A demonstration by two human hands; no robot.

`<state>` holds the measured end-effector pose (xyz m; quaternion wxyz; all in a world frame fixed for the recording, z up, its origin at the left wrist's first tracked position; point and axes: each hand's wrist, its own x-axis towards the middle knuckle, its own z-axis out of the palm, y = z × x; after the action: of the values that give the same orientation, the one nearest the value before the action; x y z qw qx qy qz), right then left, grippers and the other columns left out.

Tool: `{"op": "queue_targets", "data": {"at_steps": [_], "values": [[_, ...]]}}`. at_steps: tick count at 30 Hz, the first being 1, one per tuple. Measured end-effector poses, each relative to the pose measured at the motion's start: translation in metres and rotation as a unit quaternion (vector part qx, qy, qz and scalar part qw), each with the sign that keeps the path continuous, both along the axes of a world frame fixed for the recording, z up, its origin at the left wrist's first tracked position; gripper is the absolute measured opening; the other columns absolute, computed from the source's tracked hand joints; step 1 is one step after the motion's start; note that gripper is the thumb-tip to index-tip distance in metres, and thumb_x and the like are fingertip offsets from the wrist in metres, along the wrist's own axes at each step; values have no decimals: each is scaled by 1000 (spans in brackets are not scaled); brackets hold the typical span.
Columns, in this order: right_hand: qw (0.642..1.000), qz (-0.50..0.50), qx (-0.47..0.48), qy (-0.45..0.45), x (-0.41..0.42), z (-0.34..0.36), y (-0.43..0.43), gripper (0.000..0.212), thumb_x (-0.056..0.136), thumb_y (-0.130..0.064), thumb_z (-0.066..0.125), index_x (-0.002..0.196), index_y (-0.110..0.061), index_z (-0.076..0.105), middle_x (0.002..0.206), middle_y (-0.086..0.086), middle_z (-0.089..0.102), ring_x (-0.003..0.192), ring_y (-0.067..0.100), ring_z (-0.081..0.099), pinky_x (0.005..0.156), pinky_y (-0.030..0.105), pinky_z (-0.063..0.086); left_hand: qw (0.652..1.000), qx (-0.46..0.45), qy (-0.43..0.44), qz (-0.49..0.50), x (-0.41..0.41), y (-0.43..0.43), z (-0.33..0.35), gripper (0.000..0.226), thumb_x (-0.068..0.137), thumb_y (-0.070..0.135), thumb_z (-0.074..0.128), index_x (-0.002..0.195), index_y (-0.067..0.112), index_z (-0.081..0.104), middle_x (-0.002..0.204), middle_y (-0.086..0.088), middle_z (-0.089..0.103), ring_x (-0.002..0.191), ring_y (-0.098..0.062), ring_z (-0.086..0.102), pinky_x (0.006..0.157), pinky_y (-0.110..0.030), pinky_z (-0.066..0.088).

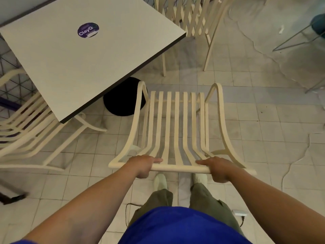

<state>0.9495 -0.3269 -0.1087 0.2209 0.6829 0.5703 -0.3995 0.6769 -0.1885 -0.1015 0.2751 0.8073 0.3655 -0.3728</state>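
Cream slatted chair (176, 120), curved arms (220, 111); L hand (142, 164) & R hand (219, 169) fingers (155, 160) curled round top rail (179, 168)

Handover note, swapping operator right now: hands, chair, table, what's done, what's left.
Left hand: grips the chair's top rail, near its left end.
Right hand: grips the same rail, near its right end.
Cream slatted chair: in front of the person, seat pointing away, just right of the white table corner and not tucked under it. Its feet are hidden, so lifted or on the tiles cannot be told.
Done: two-handed hold on the rail.
Left: probably move the chair into place at the table, minding the black table base.
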Motion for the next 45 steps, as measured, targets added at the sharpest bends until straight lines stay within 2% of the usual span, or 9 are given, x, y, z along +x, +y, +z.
{"op": "queue_targets", "data": {"at_steps": [15,20,29,33,45], "values": [[999,43,7,27,16,-3,3,85,86,-7,64,151,-44,24,138,2,50,110,21,58,91,32,48,999,2,17,30,0,-17,-2,92,89,-2,51,150,59,18,145,5,48,103,-20,58,84,-38,54],[997,70,5,17,23,-3,8,87,85,-6,64,151,-45,23,139,2,49,112,22,58,92,32,48,998,6,14,59,2,-29,-1,92,90,-2,53,152,56,19,139,3,52,93,-17,56,81,-35,53],[994,104,11,13,34,-3,18,85,87,-8,64,151,-46,23,136,1,51,110,19,57,93,32,48,996,-3,20,88,7,-43,1,90,91,-2,53,152,54,17,136,1,53,99,-20,57,85,-38,55],[994,109,8,15,40,-4,21,86,86,-8,65,150,-48,23,135,1,51,110,20,57,94,33,49,995,-7,18,95,8,-47,-1,92,90,-2,53,152,54,17,141,3,50,103,-21,58,87,-40,55],[991,134,15,4,52,-6,28,84,85,-8,67,150,-47,28,134,0,54,111,20,58,96,34,49,991,-20,15,130,19,-62,1,91,91,-2,54,153,52,17,138,3,52,103,-21,58,87,-40,55]]}}
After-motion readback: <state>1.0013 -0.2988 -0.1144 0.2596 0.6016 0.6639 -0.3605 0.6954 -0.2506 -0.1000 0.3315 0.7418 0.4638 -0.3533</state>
